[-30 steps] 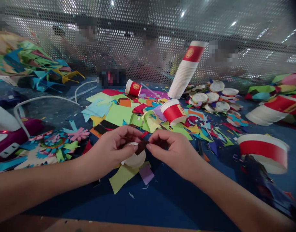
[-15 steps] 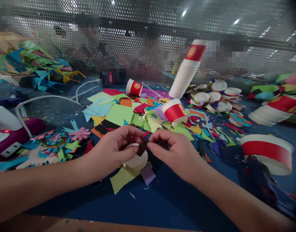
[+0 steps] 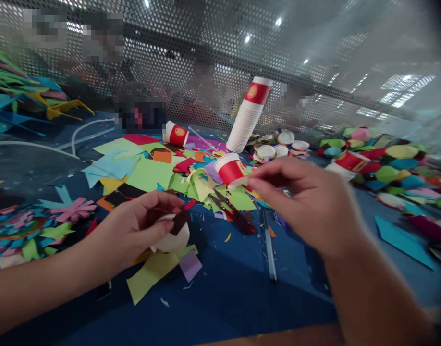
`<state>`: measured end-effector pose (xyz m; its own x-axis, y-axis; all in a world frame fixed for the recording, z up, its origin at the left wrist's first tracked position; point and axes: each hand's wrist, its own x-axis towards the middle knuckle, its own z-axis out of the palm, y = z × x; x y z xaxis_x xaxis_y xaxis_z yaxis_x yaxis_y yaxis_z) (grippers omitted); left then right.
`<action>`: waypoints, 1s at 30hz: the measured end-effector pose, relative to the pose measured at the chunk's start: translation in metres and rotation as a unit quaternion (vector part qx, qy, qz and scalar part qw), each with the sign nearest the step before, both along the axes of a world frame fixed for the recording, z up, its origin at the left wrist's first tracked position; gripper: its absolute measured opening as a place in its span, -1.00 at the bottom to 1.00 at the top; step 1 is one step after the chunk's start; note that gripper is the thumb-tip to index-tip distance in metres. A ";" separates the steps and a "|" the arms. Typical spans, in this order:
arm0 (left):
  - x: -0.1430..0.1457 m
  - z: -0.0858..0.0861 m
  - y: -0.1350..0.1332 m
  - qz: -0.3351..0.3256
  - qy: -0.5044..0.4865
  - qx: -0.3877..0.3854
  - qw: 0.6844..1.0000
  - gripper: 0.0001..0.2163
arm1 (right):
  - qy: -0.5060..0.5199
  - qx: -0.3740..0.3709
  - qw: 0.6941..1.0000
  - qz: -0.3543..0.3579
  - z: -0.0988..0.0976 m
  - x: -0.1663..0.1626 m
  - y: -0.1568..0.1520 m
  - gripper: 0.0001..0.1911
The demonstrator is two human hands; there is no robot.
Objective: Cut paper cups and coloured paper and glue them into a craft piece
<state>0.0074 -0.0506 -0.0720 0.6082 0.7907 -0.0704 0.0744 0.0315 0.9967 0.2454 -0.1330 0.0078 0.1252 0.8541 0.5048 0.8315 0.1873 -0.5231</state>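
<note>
My left hand (image 3: 134, 230) is closed round a white paper disc (image 3: 172, 240) with a dark brown paper piece (image 3: 179, 222) on it, low over the blue table. My right hand (image 3: 307, 202) hovers higher and to the right, blurred, its fingers curled with the fingertips close to a red and white paper cup (image 3: 232, 170). Nothing shows clearly in those fingers. Small red scissors (image 3: 233, 214) and a thin stick (image 3: 269, 242) lie on the table between the two hands.
Coloured paper scraps (image 3: 148, 173) cover the blue table (image 3: 220, 298). A leaning stack of cups (image 3: 247, 117), a tipped cup (image 3: 175, 134), cup lids (image 3: 278, 144) and paper flowers (image 3: 43, 226) lie around. A perforated screen (image 3: 191, 62) stands behind, with people beyond it.
My right hand has let go of the brown piece and lifted up and right toward the cup. The view has swung to the right. My left hand keeps the disc.
</note>
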 end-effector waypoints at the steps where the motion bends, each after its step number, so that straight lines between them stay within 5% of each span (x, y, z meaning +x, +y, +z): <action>1: -0.001 0.000 0.001 0.005 0.009 0.003 1.000 -0.67 | -0.074 0.003 0.997 -0.033 0.007 0.012 -0.005 -0.91; 6: 0.000 0.003 0.000 0.016 0.041 0.037 0.998 -0.58 | -0.204 -0.289 0.935 -0.008 0.000 0.043 -0.005 -0.82; 8: 0.001 0.006 -0.001 0.018 0.046 0.040 0.998 -0.56 | -0.232 -0.344 0.910 0.007 -0.012 0.044 0.003 -0.81; 15: 0.002 0.006 -0.002 0.007 0.034 0.066 0.997 -0.64 | -0.202 -0.406 0.889 0.067 -0.017 0.050 0.010 -0.65; 26: -0.001 0.003 -0.002 -0.012 0.021 0.067 0.997 -0.64 | -0.195 -0.415 0.885 0.082 -0.018 0.048 0.010 -0.95; 30: -0.003 0.005 -0.005 -0.031 0.023 0.085 0.996 -0.66 | -0.182 -0.406 0.892 0.080 -0.023 0.052 0.011 -0.84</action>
<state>0.0041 -0.0551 -0.0674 0.6553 0.7546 0.0329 0.1169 -0.1443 0.9826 0.2970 -0.1221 -0.0149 -0.0772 0.9492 -0.3050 0.9704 0.0013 -0.2416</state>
